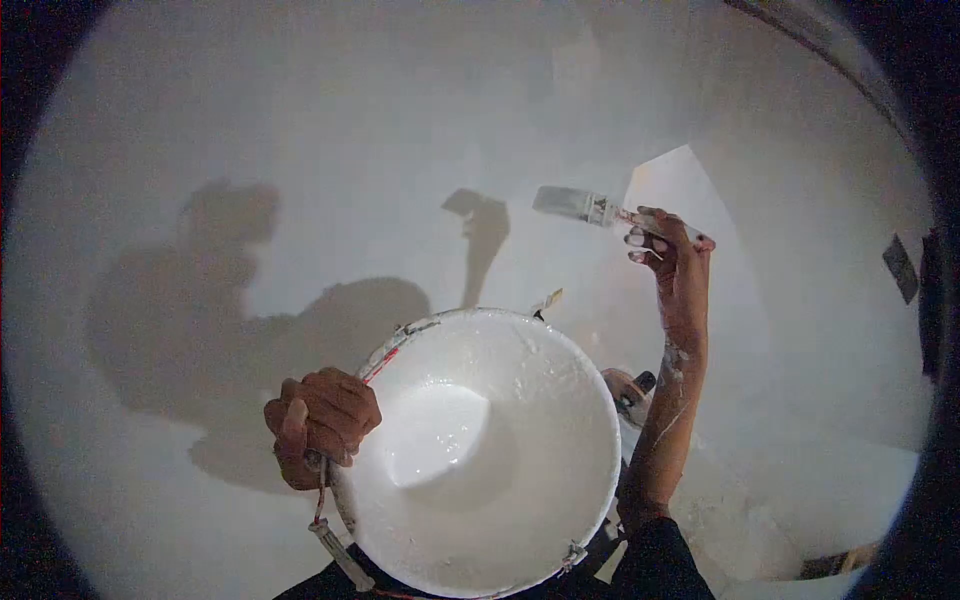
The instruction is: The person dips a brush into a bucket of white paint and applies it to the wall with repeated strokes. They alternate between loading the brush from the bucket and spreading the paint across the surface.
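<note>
Beside a pale wall [350,120], a white bucket [575,400] holds white liquid [440,435], the left hand [325,425] clamped at its rim [613,405]; that 1-handed hold slipping could spill it. Raised beyond, the right hand [674,240] grips a brush [603,209]; overloaded bristles [562,201] could drip.

Wet gloss, matt surroundings

The bucket [570,440] looks like white plastic, smooth along its inner wall, with crusty, rough smears around the rim [612,410]; the white liquid [440,430] inside shines wet and glossy; the thin handle [321,500] looks like metal wire, its grip [338,553] streaked and rough; the brush [572,202] has pale, coated bristles; the wall [350,120] is matt and mostly smooth; the dark sleeve [662,562] is matt cloth; dried, flaky white smears roughen the right forearm [675,400].
</note>
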Tool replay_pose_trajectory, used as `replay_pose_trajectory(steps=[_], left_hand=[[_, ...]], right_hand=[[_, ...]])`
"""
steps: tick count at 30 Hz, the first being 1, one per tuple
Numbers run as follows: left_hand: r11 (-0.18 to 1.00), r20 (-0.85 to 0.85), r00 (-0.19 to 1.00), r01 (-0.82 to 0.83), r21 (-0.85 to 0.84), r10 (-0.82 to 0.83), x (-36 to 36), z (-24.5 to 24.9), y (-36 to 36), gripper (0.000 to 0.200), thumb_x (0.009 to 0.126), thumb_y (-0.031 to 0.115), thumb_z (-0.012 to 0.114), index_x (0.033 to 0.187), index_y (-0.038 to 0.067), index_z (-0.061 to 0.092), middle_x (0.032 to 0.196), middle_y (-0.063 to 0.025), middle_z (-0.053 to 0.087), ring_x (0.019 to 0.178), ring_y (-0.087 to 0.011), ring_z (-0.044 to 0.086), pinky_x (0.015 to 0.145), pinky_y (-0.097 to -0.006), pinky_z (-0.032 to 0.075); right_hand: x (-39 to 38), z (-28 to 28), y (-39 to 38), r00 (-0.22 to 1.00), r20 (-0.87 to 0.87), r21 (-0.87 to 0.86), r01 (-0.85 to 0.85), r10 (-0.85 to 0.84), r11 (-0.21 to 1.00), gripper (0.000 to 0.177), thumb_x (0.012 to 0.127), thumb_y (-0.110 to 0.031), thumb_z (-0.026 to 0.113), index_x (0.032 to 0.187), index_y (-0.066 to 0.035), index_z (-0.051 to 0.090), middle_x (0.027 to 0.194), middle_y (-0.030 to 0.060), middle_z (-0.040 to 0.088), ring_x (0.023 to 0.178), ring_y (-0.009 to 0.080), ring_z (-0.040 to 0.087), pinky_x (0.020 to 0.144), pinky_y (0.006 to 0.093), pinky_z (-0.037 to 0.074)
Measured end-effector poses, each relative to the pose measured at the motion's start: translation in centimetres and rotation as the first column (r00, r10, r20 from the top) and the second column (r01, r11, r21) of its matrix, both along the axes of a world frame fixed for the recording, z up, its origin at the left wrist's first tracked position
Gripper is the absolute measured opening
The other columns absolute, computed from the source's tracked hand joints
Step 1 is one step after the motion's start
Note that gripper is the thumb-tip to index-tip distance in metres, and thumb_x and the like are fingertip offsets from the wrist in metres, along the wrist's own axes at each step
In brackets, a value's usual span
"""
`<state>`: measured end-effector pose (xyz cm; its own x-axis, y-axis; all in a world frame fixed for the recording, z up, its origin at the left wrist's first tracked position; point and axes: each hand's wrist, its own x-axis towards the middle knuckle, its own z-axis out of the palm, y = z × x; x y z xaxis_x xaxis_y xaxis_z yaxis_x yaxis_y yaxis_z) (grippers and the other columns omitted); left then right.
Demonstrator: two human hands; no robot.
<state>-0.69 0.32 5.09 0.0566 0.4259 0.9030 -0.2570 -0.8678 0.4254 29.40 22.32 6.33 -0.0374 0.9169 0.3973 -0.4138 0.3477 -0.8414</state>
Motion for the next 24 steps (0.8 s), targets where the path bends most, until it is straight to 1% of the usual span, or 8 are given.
replay_pose_trajectory(steps=[2,3,5,8,14,17,21,24], left_hand=[[0.998,-0.205,0.977,0.058,-0.031,-0.063,-1.7,-0.9,0.5,0.05,0.094,0.016,0.036,0.047,0.004,0.047,0.041,-0.0092,0.047,0.031,-0.0145,0.038,0.031,-0.0315,0.039],[0.997,-0.212,0.975,0.065,-0.03,-0.07,-2.2,-2.4,0.1,0.05,0.094,0.016,0.036,0.047,0.004,0.047,0.041,-0.0092,0.047,0.031,-0.0145,0.038,0.031,-0.0315,0.039],[0.954,0.076,0.958,-0.264,-0.143,0.276,-2.7,-5.2,-1.3,0.065,0.099,0.04,0.026,0.049,0.01,0.053,0.04,-0.0059,0.049,0.028,-0.0171,0.039,0.032,-0.0293,0.036],[0.973,-0.067,0.983,-0.18,-0.143,0.172,-1.3,-1.5,-1.3,0.064,0.098,0.042,0.028,0.05,0.008,0.054,0.041,-0.0065,0.051,0.028,-0.0177,0.04,0.032,-0.0289,0.036],[0.972,-0.043,0.986,-0.166,-0.167,0.161,-1.7,-0.9,-1.6,0.047,0.089,0.033,0.051,0.05,0.007,0.053,0.042,-0.0061,0.052,0.029,-0.0185,0.044,0.032,-0.0303,0.038],[0.983,0.023,0.995,-0.088,-0.161,0.093,-0.5,-0.7,-1.4,0.052,0.092,0.029,0.042,0.046,0.006,0.051,0.039,-0.0071,0.049,0.027,-0.0166,0.038,0.031,-0.03,0.038],[0.988,0.102,0.992,-0.056,-0.143,0.071,-0.5,-0.9,-1.8,0.062,0.098,0.023,0.029,0.041,0.006,0.047,0.035,-0.0086,0.045,0.024,-0.0138,0.03,0.029,-0.0295,0.037],[0.996,-0.046,0.995,-0.084,0.016,0.084,-2.4,-3.3,-2.1,0.063,0.098,0.022,0.028,0.04,0.006,0.047,0.035,-0.0084,0.045,0.024,-0.013,0.029,0.029,-0.0295,0.036]], right_hand=[[-0.1,-0.8,0.1,0.997,-0.078,-0.097,-0.023,0.016,0.995,0.026,0.091,-0.019,0.056,0.105,0.003,0.061,0.089,0.01,0.065,0.082,0.0181,0.064,0.067,0.0263,0.05],[-0.1,-1.4,0.5,0.996,-0.085,-0.096,-0.017,0.009,0.995,0.026,0.091,-0.019,0.056,0.105,0.003,0.061,0.089,0.01,0.065,0.082,0.0181,0.064,0.067,0.0263,0.05],[-0.1,-3.0,1.7,0.973,-0.185,-0.039,-0.147,0.137,0.988,0.031,0.093,-0.026,0.051,0.102,0.002,0.06,0.106,0.0159,0.064,0.094,0.0241,0.065,0.076,0.0334,0.055],[-0.1,-4.7,3.2,0.937,-0.276,-0.069,-0.241,0.213,0.968,0.035,0.095,-0.028,0.047,0.105,0.003,0.061,0.108,0.0167,0.064,0.096,0.0252,0.065,0.079,0.0346,0.054],[-2.5,-7.1,2.6,0.977,-0.198,-0.174,-0.108,0.073,0.979,0.031,0.093,-0.016,0.053,0.113,0.007,0.06,0.109,0.0176,0.065,0.097,0.0272,0.066,0.078,0.0369,0.057],[-3.9,-7.0,1.2,0.995,-0.1,-0.152,-0.041,0.026,0.988,0.034,0.093,-0.02,0.057,0.113,0.008,0.06,0.106,0.018,0.066,0.095,0.0275,0.067,0.074,0.0372,0.058],[-7.7,-7.0,3.7,0.982,-0.187,-0.097,-0.009,-0.009,0.995,0.034,0.093,-0.021,0.059,0.113,0.006,0.061,0.107,0.0163,0.067,0.094,0.0256,0.067,0.069,0.0342,0.057],[-10.0,-9.2,6.4,0.969,-0.242,-0.081,-0.062,0.04,0.995,0.025,0.092,-0.02,0.057,0.106,0.0,0.066,0.104,0.0113,0.069,0.085,0.0207,0.066,0.067,0.0304,0.05]])
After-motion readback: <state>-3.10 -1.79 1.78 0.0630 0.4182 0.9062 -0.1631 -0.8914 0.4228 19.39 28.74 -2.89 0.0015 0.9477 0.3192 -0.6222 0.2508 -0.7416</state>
